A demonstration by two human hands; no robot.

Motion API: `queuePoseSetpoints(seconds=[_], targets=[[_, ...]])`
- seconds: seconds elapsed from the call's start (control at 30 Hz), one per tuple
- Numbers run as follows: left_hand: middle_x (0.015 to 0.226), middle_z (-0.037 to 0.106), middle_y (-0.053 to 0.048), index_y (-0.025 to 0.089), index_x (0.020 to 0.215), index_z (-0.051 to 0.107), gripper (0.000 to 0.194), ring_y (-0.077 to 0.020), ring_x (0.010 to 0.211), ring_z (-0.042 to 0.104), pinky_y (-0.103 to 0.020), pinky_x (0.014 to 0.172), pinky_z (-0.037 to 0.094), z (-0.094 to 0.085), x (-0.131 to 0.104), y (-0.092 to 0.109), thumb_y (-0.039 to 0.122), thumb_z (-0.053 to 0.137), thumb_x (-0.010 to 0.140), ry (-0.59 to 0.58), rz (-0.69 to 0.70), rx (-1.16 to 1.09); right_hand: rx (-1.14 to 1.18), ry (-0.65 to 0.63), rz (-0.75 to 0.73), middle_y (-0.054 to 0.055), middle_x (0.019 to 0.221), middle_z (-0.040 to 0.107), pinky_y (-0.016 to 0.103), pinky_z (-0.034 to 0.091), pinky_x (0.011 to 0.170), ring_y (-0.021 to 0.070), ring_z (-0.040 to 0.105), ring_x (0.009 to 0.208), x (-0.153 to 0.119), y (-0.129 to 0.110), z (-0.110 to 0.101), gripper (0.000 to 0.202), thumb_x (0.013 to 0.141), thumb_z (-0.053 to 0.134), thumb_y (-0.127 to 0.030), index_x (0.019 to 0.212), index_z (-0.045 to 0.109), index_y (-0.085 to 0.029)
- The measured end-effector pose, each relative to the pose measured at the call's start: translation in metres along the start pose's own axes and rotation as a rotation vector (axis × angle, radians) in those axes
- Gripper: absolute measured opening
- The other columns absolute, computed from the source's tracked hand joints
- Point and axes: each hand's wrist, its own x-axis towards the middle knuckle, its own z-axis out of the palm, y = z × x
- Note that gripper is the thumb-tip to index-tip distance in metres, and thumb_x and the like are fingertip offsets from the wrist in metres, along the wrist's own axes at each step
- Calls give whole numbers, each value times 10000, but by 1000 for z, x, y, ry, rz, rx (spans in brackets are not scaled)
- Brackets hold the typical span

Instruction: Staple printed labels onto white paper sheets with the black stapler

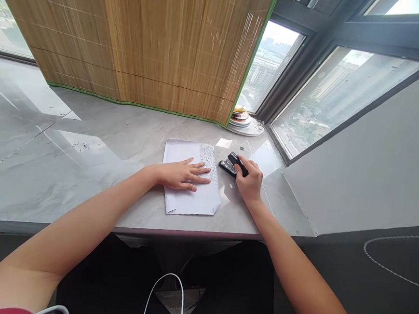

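Note:
A white sheet of paper [191, 201] lies on the grey marble-look ledge, its lower corners creased. Many small staple-like marks cover a strip [207, 154] along its right part. My left hand [184, 175] rests flat on the paper with the fingers spread, the fingertips reaching that strip. Just right of the paper, my right hand [250, 178] is wrapped round a black stapler [233, 164], whose jaws point to the left and stand apart. The stapler is beside the paper, not over it.
A bamboo blind [149, 41] with green edging hangs behind the ledge [124, 131]. Stacked plates [244, 122] stand in the back corner by the windows. Small staple-like bits [241, 148] lie beyond the stapler, and more [83, 145] at left. A white cable [171, 275] loops below the ledge.

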Motion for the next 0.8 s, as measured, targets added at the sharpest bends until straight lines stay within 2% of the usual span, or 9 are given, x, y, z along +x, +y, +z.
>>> queuePoseSetpoints(seconds=[0.1,0.2,0.27,0.43,0.53,0.63,0.73,0.8], targets=[[1771,215,0,439,1630,416,575,-357,1654,128,-634,1323,51,1,-1,0,533,495,1068,22,5,14,-16,-86,45,116,1246,760,422,535,1004,290,705,1104,-1,-3,0,469,959,624,-339,1406,673,-206],[1770,224,-2,449,1630,407,565,-349,1654,139,-650,1317,60,1,-5,-2,520,491,1076,34,18,13,-93,-153,110,96,1200,782,407,545,946,294,731,1051,-2,-7,-2,410,960,614,-328,1353,688,-239],[1759,274,-26,433,1634,406,568,-346,1651,170,-667,1309,76,-1,-7,-4,517,492,1079,56,21,-12,-128,-159,132,97,1159,789,396,546,907,293,735,1018,-2,-9,-3,388,959,610,-331,1327,691,-239],[1718,383,-94,371,1546,568,507,-375,1629,253,-750,1265,65,-3,-10,-8,500,564,1055,79,-2,-44,-169,-156,127,114,1152,781,388,533,874,295,723,1018,-3,-9,-1,374,967,600,-346,1310,682,-220],[1724,373,-102,379,1574,528,541,-380,1629,246,-768,1252,58,-3,-10,-6,503,574,1050,58,-13,-23,-211,-159,170,122,1137,780,393,520,841,312,719,1001,-3,-11,-2,358,980,594,-370,1292,681,-220],[1736,357,-89,400,1552,552,490,-377,1631,239,-765,1250,68,-2,-9,-4,487,531,1071,45,-12,6,-207,-136,217,134,1132,774,395,506,833,324,712,998,0,-19,-4,345,995,584,-407,1266,674,-214],[1714,396,-82,409,1492,618,454,-375,1592,331,-730,1257,158,-1,-8,-3,490,580,1047,90,22,8,-117,-106,260,136,1122,767,384,492,841,322,701,1011,7,-42,1,326,1029,542,-434,1243,645,-210],[1663,454,-102,376,1408,699,441,-355,1483,487,-626,1246,308,-2,-7,-4,508,673,988,215,83,-9,-57,-133,294,129,1125,760,372,483,844,315,694,1022,13,-63,11,290,1049,518,-429,1219,624,-218]])
